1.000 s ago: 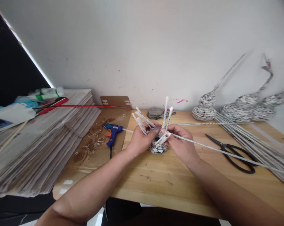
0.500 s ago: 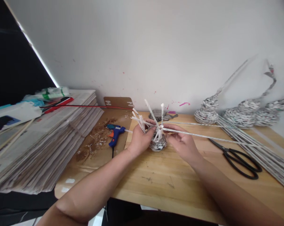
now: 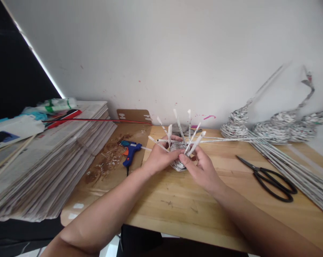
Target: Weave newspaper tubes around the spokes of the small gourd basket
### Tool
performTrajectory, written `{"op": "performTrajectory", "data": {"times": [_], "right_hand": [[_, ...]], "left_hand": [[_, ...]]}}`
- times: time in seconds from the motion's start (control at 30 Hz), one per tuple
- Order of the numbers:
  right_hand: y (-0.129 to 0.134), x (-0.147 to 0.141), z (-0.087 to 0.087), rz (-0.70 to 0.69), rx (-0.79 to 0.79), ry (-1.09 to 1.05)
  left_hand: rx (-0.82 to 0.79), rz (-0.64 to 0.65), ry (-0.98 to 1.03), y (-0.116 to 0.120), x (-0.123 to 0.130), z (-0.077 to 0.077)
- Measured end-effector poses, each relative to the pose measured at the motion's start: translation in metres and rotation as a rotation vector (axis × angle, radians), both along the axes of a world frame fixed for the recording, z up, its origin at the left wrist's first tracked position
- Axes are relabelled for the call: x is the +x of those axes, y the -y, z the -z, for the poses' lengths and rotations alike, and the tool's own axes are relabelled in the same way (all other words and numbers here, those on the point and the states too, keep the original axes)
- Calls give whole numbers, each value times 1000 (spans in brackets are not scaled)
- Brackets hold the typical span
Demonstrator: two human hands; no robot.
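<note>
A small woven basket of rolled newspaper stands on the wooden table, several paper stakes fanning up from its rim. My left hand is closed around its left side, thumb pressed along the near rim. From the right, my right hand pinches at the front rim, its thumb meeting the left thumb near the base of two stakes. Two long paper tubes run from the basket off to the right. The fingers hide much of the basket's wall.
Black-handled scissors and a bundle of paper tubes lie to the right. Finished woven gourd shapes stand behind. A blue glue gun rests on cardboard at left, beside a tall newspaper stack.
My right hand has moved left and in to the front rim. The stakes now spread more widely, and the long tubes have swung up to lie closer together.
</note>
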State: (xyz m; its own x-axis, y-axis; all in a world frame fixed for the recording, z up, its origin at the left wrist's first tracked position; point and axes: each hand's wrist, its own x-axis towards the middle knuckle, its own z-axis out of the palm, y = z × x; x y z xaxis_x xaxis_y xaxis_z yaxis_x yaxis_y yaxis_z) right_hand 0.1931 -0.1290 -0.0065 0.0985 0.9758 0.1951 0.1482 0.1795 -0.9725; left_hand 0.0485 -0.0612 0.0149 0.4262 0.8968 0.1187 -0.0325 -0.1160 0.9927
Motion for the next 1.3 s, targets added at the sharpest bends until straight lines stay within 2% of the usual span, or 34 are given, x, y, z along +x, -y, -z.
{"op": "performTrajectory", "data": {"times": [0.13,0.2,0.27,0.47,0.57,0.7,0.87,1.0,1.2,1.3], "right_hand": [[-6,12,-2,-56,2,-37],[-9,17,-2,-99,4,-40],[-12,21,0,-152,-1,-36],[-15,28,3,-191,-49,-1],[-12,27,-2,-174,-61,91],[-7,21,-12,-145,13,234],[-4,18,-11,-71,112,429],[-3,18,-8,-30,173,524],[-4,17,-7,-90,139,498],[-4,15,-4,-124,84,421]], "left_hand": [[-90,297,63,-14,-16,-9],[-105,368,44,-20,-22,-12],[-139,379,42,-25,-26,-12],[-188,294,7,-29,-28,-10],[-160,307,-25,-30,-30,-13],[-120,285,-72,-32,-30,-11],[79,87,-150,-31,-26,-5],[177,-53,-217,-24,-22,-9],[247,-125,-236,-13,-16,-6],[281,-105,-258,-12,-15,-3]]}}
